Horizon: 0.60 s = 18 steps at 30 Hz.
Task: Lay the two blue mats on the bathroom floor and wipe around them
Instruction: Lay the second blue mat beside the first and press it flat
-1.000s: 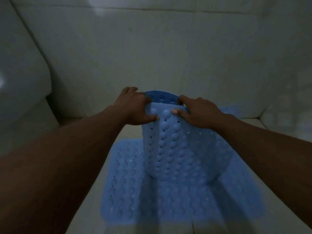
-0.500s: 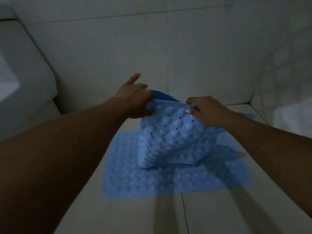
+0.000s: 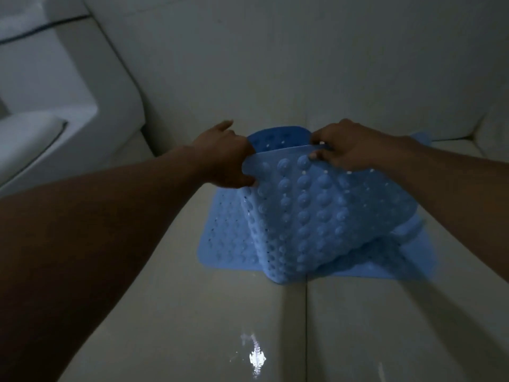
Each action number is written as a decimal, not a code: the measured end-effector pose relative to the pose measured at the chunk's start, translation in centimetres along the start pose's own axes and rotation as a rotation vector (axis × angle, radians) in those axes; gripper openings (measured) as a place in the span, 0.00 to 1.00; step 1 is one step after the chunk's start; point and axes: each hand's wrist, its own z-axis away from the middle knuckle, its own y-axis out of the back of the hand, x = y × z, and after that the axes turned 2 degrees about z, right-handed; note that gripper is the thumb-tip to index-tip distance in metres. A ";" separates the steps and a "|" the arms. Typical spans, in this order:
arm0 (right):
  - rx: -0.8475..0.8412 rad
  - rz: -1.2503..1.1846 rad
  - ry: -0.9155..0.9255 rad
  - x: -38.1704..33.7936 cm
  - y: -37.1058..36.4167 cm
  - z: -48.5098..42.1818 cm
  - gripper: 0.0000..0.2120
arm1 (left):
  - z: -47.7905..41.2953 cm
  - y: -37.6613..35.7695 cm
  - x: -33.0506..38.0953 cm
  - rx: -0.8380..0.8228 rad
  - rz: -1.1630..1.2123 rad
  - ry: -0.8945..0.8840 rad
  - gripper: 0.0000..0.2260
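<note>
Now the folded mat (image 3: 316, 216) hangs wider between the hands than half a second ago, its lower fold resting on the flat mat (image 3: 223, 238) on the tile floor (image 3: 192, 312). The left hand (image 3: 223, 158) pinches its top corner, forefinger no longer raised; the right hand (image 3: 347, 150) pinches the top edge. Much of the flat mat is hidden, and the dim light blurs detail.

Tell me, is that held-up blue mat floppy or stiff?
Probably floppy: the held mat sags and folds below the left hand and right hand. Likely light: a pinch at its edge lifts it. Its cups might cling to the shiny floor.
</note>
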 end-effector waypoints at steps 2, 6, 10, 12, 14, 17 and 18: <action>0.028 -0.015 -0.023 1.0 0.1 1.5 0.12 | 0.0 0.0 0.2 0.004 -0.044 0.007 0.32; 0.100 0.035 -0.075 1.9 0.3 5.7 0.10 | 0.4 0.6 1.6 -0.005 -0.092 0.072 0.26; 0.104 0.098 -0.103 1.1 1.7 9.5 0.07 | 0.6 1.7 2.3 -0.025 -0.157 0.081 0.28; 0.101 0.140 -0.134 0.6 2.5 10.6 0.06 | 0.9 1.6 2.3 0.001 -0.138 0.011 0.27; 0.063 0.179 -0.173 0.2 3.0 11.4 0.11 | 1.9 1.0 2.7 0.038 -0.051 -0.076 0.25; -0.102 0.169 -0.201 -1.2 3.6 12.3 0.12 | 3.3 -0.7 2.2 0.000 0.287 -0.070 0.24; -0.166 0.146 -0.213 -1.6 3.7 12.5 0.12 | 3.8 -1.2 1.9 -0.031 0.365 -0.058 0.26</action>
